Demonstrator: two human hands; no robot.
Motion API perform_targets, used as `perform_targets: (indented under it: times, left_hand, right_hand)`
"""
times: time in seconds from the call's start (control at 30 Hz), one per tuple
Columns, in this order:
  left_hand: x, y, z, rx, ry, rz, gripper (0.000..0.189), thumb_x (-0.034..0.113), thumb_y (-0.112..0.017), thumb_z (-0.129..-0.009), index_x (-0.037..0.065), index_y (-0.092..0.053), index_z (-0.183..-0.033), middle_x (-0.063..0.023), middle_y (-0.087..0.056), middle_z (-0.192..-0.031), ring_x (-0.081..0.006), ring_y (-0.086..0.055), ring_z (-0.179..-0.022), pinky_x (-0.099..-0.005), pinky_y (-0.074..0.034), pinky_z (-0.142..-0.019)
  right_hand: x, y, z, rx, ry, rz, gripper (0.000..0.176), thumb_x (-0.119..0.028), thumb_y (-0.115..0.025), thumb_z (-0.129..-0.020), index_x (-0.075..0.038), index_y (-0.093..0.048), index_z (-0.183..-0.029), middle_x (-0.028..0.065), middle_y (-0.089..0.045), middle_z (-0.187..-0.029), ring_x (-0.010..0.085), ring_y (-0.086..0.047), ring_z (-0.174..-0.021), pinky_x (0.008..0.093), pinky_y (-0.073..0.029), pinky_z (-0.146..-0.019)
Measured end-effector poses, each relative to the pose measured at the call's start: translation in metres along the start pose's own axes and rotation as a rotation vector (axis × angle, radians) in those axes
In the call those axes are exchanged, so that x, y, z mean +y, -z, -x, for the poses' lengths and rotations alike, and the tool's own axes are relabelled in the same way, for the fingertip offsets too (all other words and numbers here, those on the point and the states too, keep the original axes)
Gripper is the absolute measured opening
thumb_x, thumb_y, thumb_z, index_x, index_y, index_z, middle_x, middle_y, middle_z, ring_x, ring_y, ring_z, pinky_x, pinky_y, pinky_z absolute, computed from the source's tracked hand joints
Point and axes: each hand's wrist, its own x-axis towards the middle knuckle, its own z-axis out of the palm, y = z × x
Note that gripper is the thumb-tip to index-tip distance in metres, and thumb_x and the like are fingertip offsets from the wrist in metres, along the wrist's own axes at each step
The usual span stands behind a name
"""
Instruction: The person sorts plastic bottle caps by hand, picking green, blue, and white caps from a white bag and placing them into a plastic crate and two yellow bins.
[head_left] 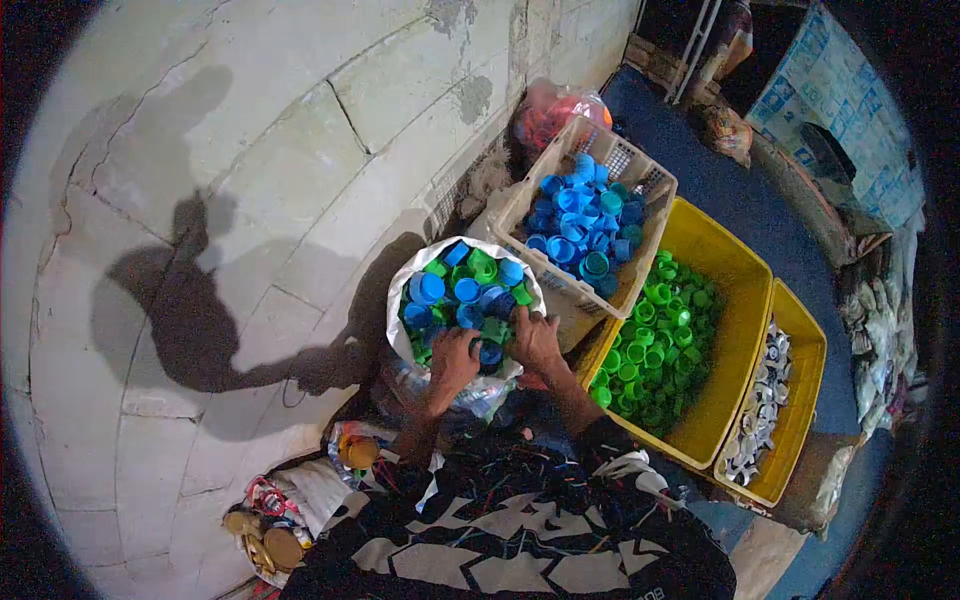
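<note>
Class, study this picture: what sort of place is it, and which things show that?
Probably an informal recycling sorting spot: a white sack of mixed caps, a basket of blue caps and a yellow crate of green caps.

Light: dim, cool, from the right.
Shadow: dark, hard-edged figure on the wall (180, 300).
Edges: fisheye bend, black vignette.
Focus: centre sharp, rim soft, grainy.

My left hand (453, 362) and right hand (535, 340) are pressing into smooth, glossy plastic bottle caps (468, 288) that are filling a crinkly white plastic sack (398, 305). A matt plastic lattice crate (648, 178) and a smooth plastic tub (745, 262) are gleaming faintly. The plaster wall (250, 150) is looking rough and cracked.
</note>
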Motion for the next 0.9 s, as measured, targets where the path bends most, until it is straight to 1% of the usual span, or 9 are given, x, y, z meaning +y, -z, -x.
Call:
perform_targets:
  times: [0.13,0.2,0.3,0.4,0.6,0.7,0.8,0.83,0.9]
  left_hand:
    - [0.000,-0.010,-0.016,-0.006,-0.041,0.072,0.019,0.012,-0.067,-0.077,0.006,-0.064,-0.095,-0.0160,-0.063,-0.086,-0.0373,-0.059,-0.080,-0.0486,-0.046,-0.073]
    - [0.005,-0.015,-0.025,-0.131,0.023,-0.022,0.018,0.010,-0.066,-0.078,0.006,-0.065,-0.095,-0.0170,-0.064,-0.084,-0.0374,-0.061,-0.080,-0.0482,-0.048,-0.070]
    - [0.011,-0.018,-0.036,-0.230,0.048,-0.111,0.020,0.009,-0.063,-0.078,0.006,-0.065,-0.097,-0.0181,-0.066,-0.081,-0.0380,-0.063,-0.078,-0.0479,-0.050,-0.068]
    - [0.011,-0.026,-0.037,-0.243,0.098,-0.180,0.023,0.009,-0.061,-0.077,0.006,-0.066,-0.100,-0.0184,-0.066,-0.077,-0.0382,-0.065,-0.074,-0.0469,-0.052,-0.066]
    - [0.001,-0.043,-0.028,-0.289,0.215,-0.257,0.032,0.013,-0.062,-0.077,0.006,-0.064,-0.108,-0.0203,-0.067,-0.084,-0.0386,-0.065,-0.079,-0.0523,-0.049,-0.073]
    - [-0.006,-0.045,-0.023,-0.328,0.250,-0.219,0.040,0.015,-0.064,-0.077,0.006,-0.060,-0.116,-0.0209,-0.067,-0.089,-0.0399,-0.065,-0.081,-0.0553,-0.047,-0.078]
    - [-0.005,-0.038,-0.031,-0.460,0.339,-0.223,0.048,0.018,-0.065,-0.075,0.007,-0.055,-0.121,-0.0208,-0.067,-0.092,-0.0405,-0.065,-0.082,-0.0549,-0.048,-0.077]
    - [-0.002,-0.036,-0.034,-0.516,0.371,-0.238,0.050,0.019,-0.066,-0.075,0.007,-0.053,-0.122,-0.0206,-0.067,-0.093,-0.0405,-0.065,-0.081,-0.0542,-0.048,-0.077]
    - [0.000,-0.037,-0.034,-0.411,0.420,-0.255,0.050,0.020,-0.067,-0.074,0.007,-0.052,-0.119,-0.0205,-0.067,-0.092,-0.0407,-0.065,-0.081,-0.0532,-0.049,-0.075]
  right_hand:
    - [0.009,-0.009,0.004,-0.072,0.115,0.105,0.043,-0.028,-0.063,-0.076,-0.015,-0.055,-0.116,0.0099,-0.063,-0.107,0.0317,-0.054,-0.104,0.0548,-0.035,-0.083]
    - [0.006,-0.005,0.005,-0.129,0.128,0.117,0.041,-0.026,-0.061,-0.077,-0.019,-0.058,-0.118,0.0078,-0.063,-0.111,0.0309,-0.053,-0.106,0.0548,-0.035,-0.083]
    - [-0.007,0.006,0.001,-0.248,0.070,0.159,0.045,-0.027,-0.057,-0.080,-0.021,-0.057,-0.124,0.0088,-0.062,-0.116,0.0311,-0.051,-0.112,0.0550,-0.033,-0.084]
    - [-0.015,-0.001,-0.001,-0.296,0.063,0.204,0.044,-0.030,-0.053,-0.084,-0.021,-0.055,-0.127,0.0105,-0.062,-0.117,0.0326,-0.049,-0.117,0.0593,-0.030,-0.090]
    - [-0.013,-0.030,-0.003,-0.111,0.181,0.372,0.045,-0.030,-0.045,-0.092,-0.024,-0.045,-0.136,0.0098,-0.064,-0.110,0.0285,-0.054,-0.112,0.0591,-0.029,-0.093]
    - [-0.013,-0.009,-0.007,-0.249,0.146,0.236,0.044,-0.030,-0.047,-0.090,-0.022,-0.047,-0.134,0.0134,-0.066,-0.100,0.0305,-0.059,-0.104,0.0598,-0.029,-0.094]
    - [-0.003,-0.010,-0.006,-0.170,0.184,0.143,0.044,-0.028,-0.048,-0.088,-0.019,-0.048,-0.131,0.0162,-0.067,-0.091,0.0318,-0.061,-0.099,0.0579,-0.032,-0.092]
    - [-0.001,-0.012,-0.005,-0.138,0.183,0.128,0.047,-0.030,-0.055,-0.082,-0.018,-0.049,-0.127,0.0168,-0.065,-0.097,0.0328,-0.060,-0.100,0.0566,-0.033,-0.090]
    - [0.001,-0.007,-0.004,-0.069,0.176,0.102,0.055,-0.035,-0.070,-0.071,-0.015,-0.051,-0.119,0.0180,-0.062,-0.109,0.0348,-0.060,-0.102,0.0540,-0.037,-0.085]
